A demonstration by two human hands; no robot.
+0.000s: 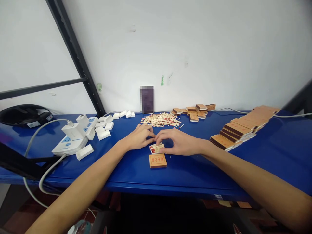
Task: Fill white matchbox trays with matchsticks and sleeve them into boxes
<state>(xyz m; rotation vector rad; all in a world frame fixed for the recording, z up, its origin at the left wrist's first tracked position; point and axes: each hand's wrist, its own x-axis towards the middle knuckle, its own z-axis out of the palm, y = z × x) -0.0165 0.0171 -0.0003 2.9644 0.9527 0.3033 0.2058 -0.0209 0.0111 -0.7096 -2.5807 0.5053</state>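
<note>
Both my hands meet at the middle of the blue table (280, 152). My left hand (139, 137) has curled fingers that touch the far side of a small white matchbox tray (156, 148) filled with red-tipped matches. My right hand (177, 142) pinches the tray's right side and the matches in it. An orange matchbox sleeve (158, 160) lies flat just in front of the tray, untouched. A loose pile of matches (161, 119) lies behind my hands.
A row of stacked orange matchboxes (240, 127) runs along the right. More matchboxes (195, 112) sit at the back. White trays (105, 126) and a power strip with chargers (71, 140) lie left. A black frame post (78, 58) rises at the back left.
</note>
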